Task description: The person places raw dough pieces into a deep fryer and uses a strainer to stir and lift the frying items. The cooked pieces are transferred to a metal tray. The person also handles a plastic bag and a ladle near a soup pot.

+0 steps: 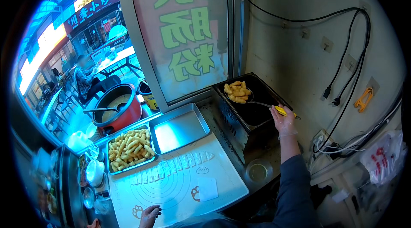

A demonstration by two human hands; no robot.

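Note:
My right hand (284, 118), in a clear plastic glove, grips the yellow handle (281, 111) of a metal skimmer. The skimmer's bowl holds a heap of golden fried dough pieces (238, 92) over the far-left part of a dark deep fryer (257, 112). My left hand (150, 215) is low over the near edge of a pale silicone mat (179, 192), fingers loosely bent and holding nothing visible. A row of raw dough strips (171, 167) lies across the mat. A white dough scraper (208, 189) rests nearer me.
A tray (148, 160) full of fried dough sticks stands beside a metal tray (179, 128). Behind them is a red pot (128, 115) with a ladle (101, 109). A bowl (258, 172) sits by the fryer. Cables (362, 48) hang on the wall. A person (85, 80) sits outside.

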